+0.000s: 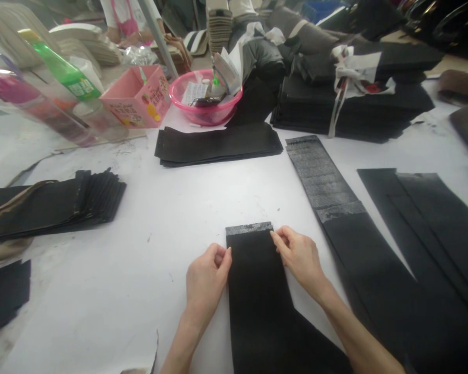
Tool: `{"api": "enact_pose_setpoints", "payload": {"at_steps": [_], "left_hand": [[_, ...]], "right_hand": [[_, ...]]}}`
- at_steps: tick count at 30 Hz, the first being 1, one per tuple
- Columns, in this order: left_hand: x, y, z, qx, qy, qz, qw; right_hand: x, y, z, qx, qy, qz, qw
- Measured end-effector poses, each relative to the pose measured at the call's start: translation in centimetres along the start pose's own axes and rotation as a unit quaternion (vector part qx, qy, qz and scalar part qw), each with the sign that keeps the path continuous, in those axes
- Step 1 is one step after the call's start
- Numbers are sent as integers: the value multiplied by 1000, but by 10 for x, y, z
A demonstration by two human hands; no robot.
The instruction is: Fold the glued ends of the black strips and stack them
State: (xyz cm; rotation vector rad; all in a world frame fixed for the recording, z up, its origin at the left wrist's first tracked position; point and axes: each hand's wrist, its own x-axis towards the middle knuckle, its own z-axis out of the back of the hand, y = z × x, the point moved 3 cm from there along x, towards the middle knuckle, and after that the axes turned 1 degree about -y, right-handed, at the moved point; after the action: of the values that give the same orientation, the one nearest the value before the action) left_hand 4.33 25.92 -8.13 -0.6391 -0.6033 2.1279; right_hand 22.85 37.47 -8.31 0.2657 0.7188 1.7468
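A long black sheet piece point(257, 291) lies in front of me, with a grey, glossy band point(249, 228) across its far end. My left hand point(208, 275) pinches its left edge a little below the band, thumb and fingers together. On the opposite edge, just under the band's corner, my right hand point(298, 254) is closed in a pinch too. To the right lies a row of overlapped black strips point(322, 176) with grey coated ends. Whether the material is leather or cloth I cannot tell.
Stacked black pieces point(218, 145) lie ahead on the white table point(171, 202); a bound pile point(351, 109) stands behind right. A strapped bundle point(54, 205) is at left. Beyond are a pink basin point(203, 117), a pink box point(140, 98) and a green bottle point(62, 67). Another person point(127, 21) is at the back.
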Motion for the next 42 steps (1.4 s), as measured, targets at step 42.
{"api": "enact_pose_setpoints", "payload": {"at_steps": [42], "left_hand": [[3,-6,-1,58,-16,8,998]], "right_hand": [[5,-1,-4,-27,-26,-13,999]]}}
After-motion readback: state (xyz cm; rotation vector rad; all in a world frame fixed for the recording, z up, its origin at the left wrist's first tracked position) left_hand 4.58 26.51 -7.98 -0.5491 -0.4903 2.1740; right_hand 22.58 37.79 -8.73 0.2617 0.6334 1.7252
